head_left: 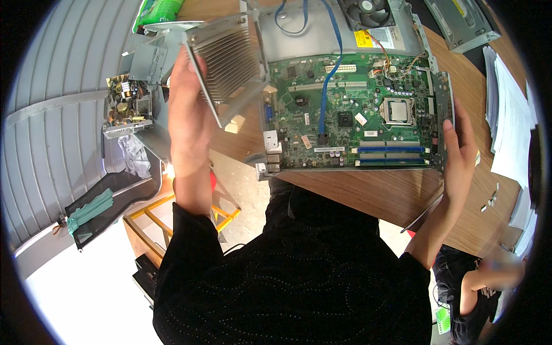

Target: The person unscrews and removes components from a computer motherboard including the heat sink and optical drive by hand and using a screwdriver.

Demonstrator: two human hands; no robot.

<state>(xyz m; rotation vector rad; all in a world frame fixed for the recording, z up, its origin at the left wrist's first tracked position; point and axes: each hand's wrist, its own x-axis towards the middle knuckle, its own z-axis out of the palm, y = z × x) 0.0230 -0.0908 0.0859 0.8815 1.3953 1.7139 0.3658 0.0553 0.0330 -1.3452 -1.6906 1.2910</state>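
In front of me on the table is a computer case (438, 109) with its green motherboard (299, 118) exposed. My left hand (188, 109) is closed around a finned metal heatsink (230, 60), tilted over the case's left edge; most of its fingers are hidden. At the right edge, my right hand (458, 146) grips the case wall, its thumb on the rim. The square processor (398, 110) lies uncovered in its socket. A blue flat cable (325, 92) runs down to the board. Blue memory slots (391, 150) line the near side, and a black fan (368, 11) sits at the far side.
A drive (460, 23) lies at the far right beside stacked papers (509, 115). Small pale pieces (489, 201) are scattered nearby. An opened power supply (127, 100) stands at left, and a yellow-framed stool (227, 218) below. Another person's arm (474, 282) shows at lower right.
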